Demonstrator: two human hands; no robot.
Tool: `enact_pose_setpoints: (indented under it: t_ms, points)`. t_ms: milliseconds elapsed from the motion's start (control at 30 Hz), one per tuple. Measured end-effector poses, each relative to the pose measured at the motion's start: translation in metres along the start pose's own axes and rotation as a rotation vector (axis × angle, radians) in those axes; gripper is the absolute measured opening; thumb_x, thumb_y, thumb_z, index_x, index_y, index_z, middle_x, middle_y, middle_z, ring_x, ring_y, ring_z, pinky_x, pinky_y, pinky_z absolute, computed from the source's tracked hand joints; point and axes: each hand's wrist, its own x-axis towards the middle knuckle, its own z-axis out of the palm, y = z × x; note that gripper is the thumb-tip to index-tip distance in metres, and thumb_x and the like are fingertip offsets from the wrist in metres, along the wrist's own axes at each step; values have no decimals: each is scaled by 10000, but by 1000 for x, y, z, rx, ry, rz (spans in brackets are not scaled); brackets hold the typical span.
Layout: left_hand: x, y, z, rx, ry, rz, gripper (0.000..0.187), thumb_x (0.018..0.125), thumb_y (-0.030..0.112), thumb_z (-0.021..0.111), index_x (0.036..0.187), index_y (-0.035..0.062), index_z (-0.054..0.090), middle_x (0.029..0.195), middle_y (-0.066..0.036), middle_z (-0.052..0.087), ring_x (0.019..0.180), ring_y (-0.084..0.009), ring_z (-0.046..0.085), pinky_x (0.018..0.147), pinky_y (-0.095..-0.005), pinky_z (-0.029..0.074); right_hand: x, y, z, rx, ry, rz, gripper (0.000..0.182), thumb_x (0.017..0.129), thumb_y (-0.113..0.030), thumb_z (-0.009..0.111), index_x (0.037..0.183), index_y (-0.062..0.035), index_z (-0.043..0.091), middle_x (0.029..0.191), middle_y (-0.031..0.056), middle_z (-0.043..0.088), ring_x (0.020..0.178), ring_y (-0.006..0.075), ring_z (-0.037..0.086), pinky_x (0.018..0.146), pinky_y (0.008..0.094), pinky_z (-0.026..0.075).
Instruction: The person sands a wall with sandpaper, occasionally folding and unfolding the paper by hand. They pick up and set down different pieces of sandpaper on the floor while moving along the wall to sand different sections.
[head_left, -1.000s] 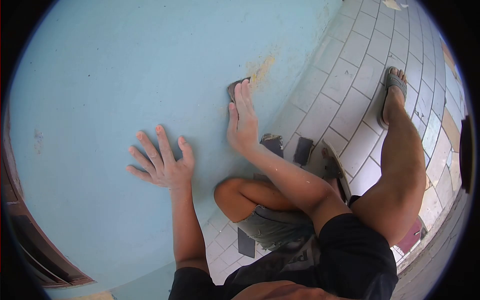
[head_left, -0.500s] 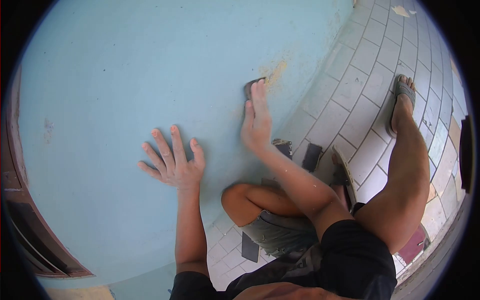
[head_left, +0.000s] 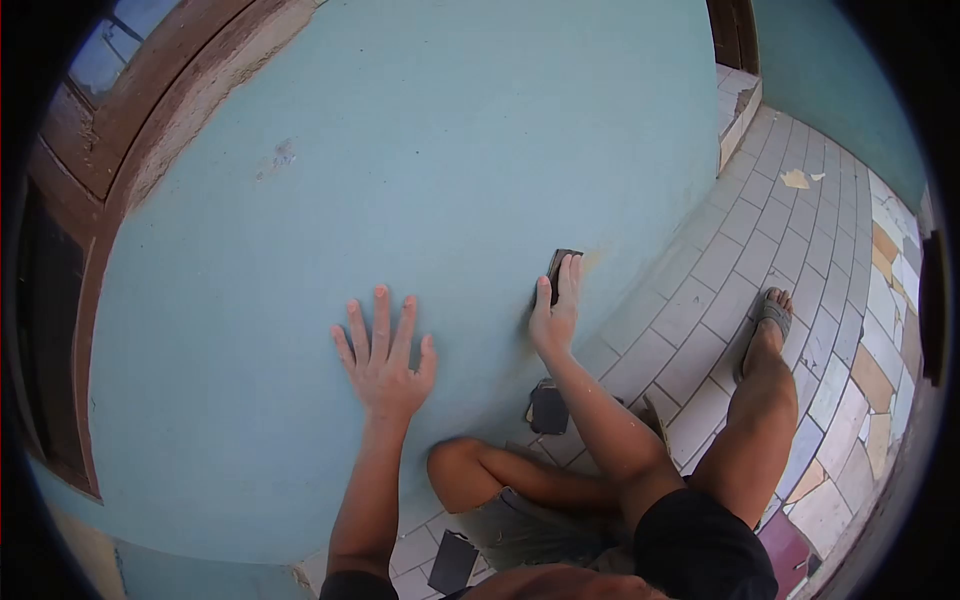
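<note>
My left hand point(head_left: 388, 365) lies flat on the pale blue wall point(head_left: 480, 130) with its fingers spread, holding nothing. To its right, my right hand point(head_left: 556, 315) presses a dark, flat piece of sandpaper point(head_left: 566, 262) against the wall, the fingers stretched along it and the thumb at its left side. Part of the sandpaper is hidden under the hand. A faint yellowish patch point(head_left: 594, 258) shows on the wall just right of the fingertips. Pale dust coats both hands.
Dark rectangular pieces point(head_left: 549, 408) lie on the tiled floor point(head_left: 690, 310) by the wall, and another dark sheet point(head_left: 453, 562) lies near my bent knee point(head_left: 465, 470). A brown wooden frame point(head_left: 85, 330) edges the wall at left. My sandalled foot point(head_left: 768, 325) rests at right.
My view has tilted up, so a doorway and more of the window frame show. The right hand has shifted slightly down the wall with the sandpaper. The left hand remains flat on the wall.
</note>
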Motion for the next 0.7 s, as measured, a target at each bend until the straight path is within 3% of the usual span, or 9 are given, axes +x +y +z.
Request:
enact_pose_setpoints:
  t_ms: [100,167,200,367,467,600,700]
  points:
    - [-3,-24,-8,48,64,-34,517,870,316,654,1384,262,658,1623,-52,416,1551,-347,244,1255,-582,80,0,-12,-10,51,-48,80,573,1077,-241,480,1564,25,338,1665,243,235,1537,427,227,1239,466,205]
    - [-4,-30,-7,64,83,-14,516,871,318,652,1385,269,657,1623,-52,415,1552,-349,240,1255,-583,74,-30,-29,-2,60,-150,4,586,1075,-240,487,1573,21,320,1671,256,199,1544,426,204,1239,481,198]
    - [-2,-31,-6,80,88,-7,519,870,323,649,1387,275,655,1623,-59,415,1552,-348,240,1256,-583,66,-43,-31,8,18,-179,-60,629,1091,-304,447,1590,29,258,1678,269,149,1563,414,132,1251,495,134]
    - [3,-36,6,150,51,98,517,897,373,601,1404,282,642,1627,-79,404,1556,-338,233,1255,-585,45,40,-19,24,63,48,63,792,1091,-475,366,1610,51,79,1693,267,22,1569,436,-6,1251,516,9]
    - [6,-27,10,302,61,117,522,932,421,541,1421,261,629,1625,-98,404,1557,-333,237,1256,-579,46,51,-10,18,101,67,142,830,1081,-485,391,1606,65,58,1686,288,-5,1563,459,-11,1243,549,19]
    - [9,-30,13,314,154,142,535,960,437,492,1427,211,622,1607,-125,426,1543,-355,267,1252,-588,60,-86,-34,45,93,-101,56,862,1078,-494,386,1598,81,7,1665,336,-13,1563,459,-26,1237,569,22]
    - [3,-33,13,323,88,156,552,967,450,485,1429,180,617,1596,-147,435,1544,-367,258,1249,-597,54,-42,-13,35,11,-60,54,887,1074,-513,386,1593,88,-7,1666,333,-29,1562,459,-41,1243,549,18]
